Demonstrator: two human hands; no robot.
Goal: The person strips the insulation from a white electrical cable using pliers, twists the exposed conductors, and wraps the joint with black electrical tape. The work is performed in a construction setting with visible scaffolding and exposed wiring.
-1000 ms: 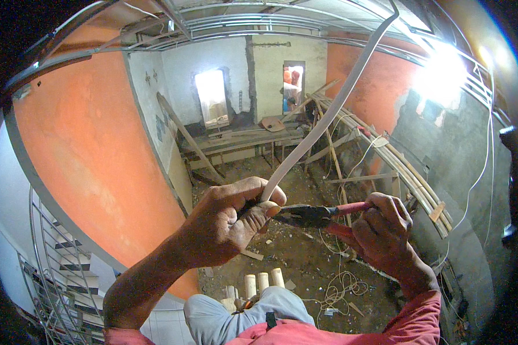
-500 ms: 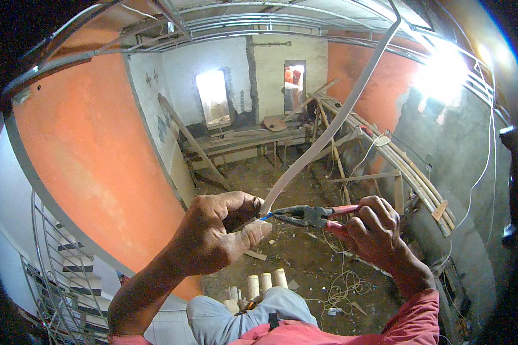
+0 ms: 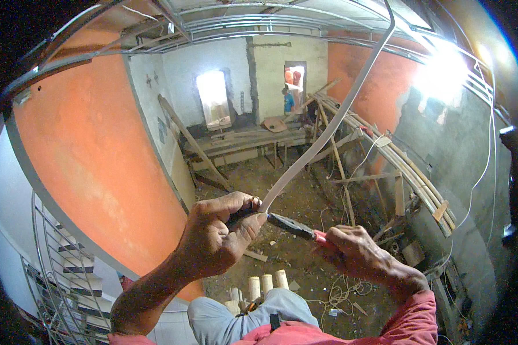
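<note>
A flat white cable (image 3: 323, 138) hangs from the ceiling frame and ends between the fingers of my left hand (image 3: 218, 230). That hand pinches the cable end between thumb and fingers; the wires there are mostly covered. My right hand (image 3: 354, 253) grips a pair of pliers (image 3: 296, 226) by the red handles. The dark jaws touch or nearly touch the cable end next to my left thumb. The jaws are seen edge-on, so what lies between them is hidden.
Metal ceiling framing (image 3: 259, 23) runs overhead. Wooden poles (image 3: 411, 172) lean by the right wall, and a wooden bench (image 3: 242, 141) stands at the back. Pale pipes (image 3: 267, 282) rise near my knees, with tangled cord (image 3: 342, 296) on the floor. A person (image 3: 288, 100) is at the doorway.
My right hand has moved left and lower and turned the pliers, so the handles tilt down. The left hand stays nearly in place. A person in blue has appeared at the far doorway.
</note>
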